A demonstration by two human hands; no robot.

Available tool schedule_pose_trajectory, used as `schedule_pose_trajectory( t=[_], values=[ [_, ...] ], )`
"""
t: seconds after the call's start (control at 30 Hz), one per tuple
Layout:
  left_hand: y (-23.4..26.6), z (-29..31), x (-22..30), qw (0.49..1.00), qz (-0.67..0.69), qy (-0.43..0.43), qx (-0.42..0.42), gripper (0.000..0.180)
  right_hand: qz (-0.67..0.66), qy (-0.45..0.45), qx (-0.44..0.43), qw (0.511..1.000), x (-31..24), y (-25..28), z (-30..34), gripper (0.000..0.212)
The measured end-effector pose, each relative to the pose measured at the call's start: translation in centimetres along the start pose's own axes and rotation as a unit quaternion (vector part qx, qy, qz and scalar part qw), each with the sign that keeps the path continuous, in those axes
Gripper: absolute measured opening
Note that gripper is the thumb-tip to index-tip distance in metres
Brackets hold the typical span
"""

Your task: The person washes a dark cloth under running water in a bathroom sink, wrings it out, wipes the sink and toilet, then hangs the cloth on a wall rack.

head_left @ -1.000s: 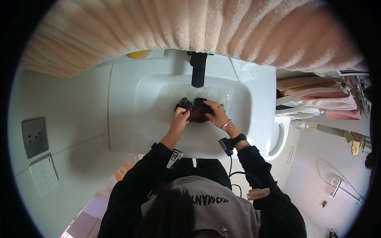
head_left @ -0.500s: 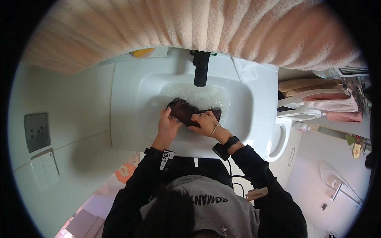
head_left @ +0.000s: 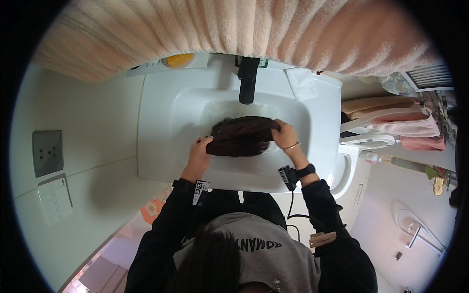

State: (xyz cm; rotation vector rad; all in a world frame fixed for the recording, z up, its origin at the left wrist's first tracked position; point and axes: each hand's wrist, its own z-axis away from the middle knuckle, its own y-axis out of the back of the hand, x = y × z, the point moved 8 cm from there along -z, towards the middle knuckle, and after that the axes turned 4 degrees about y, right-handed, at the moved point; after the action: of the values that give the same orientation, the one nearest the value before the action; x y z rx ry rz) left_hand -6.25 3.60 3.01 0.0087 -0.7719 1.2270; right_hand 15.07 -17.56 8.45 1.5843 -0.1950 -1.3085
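A dark brown-maroon piece of cloth [head_left: 242, 136], possibly a garment, stretches between my two hands over the white sink [head_left: 166, 156]. Its exact kind cannot be made out. My left hand [head_left: 199, 150] pinches the cloth's left end, fingers closed on the edge. At the right end, my right hand [head_left: 285, 136] grips the upper corner with thumb and fingers. Water [head_left: 217, 110] shows behind the cloth, in the basin below the black faucet [head_left: 247, 83]. Most of the water and the basin's bottom are hidden by the cloth.
Above the sink hangs a ribbed peach fabric [head_left: 234, 29]. A white sheet [head_left: 301, 84] lies on the right rear counter, and a yellow object [head_left: 178, 60] at the left rear. A wall outlet [head_left: 48, 153] is at left. Towels [head_left: 408, 127] hang at right.
The cloth was bunched in the basin, with both hands close together. Now it is raised and spread wider; my right hand has moved right and up to its corner.
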Motion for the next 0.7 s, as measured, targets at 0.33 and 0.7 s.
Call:
schedule_pose_trajectory(
  t=[0.33,0.7],
  values=[
    [3.5,-0.1,5.5,0.984,-0.103,-0.095,0.109,0.02,0.08,-0.132,0.024,0.988,9.8,2.6,-2.4,0.029],
    [4.1,-1.7,4.1,0.918,-0.351,-0.049,0.177,0.04,0.334,0.003,-0.116,0.935,0.9,-6.2,-1.1,0.061]
  ],
)
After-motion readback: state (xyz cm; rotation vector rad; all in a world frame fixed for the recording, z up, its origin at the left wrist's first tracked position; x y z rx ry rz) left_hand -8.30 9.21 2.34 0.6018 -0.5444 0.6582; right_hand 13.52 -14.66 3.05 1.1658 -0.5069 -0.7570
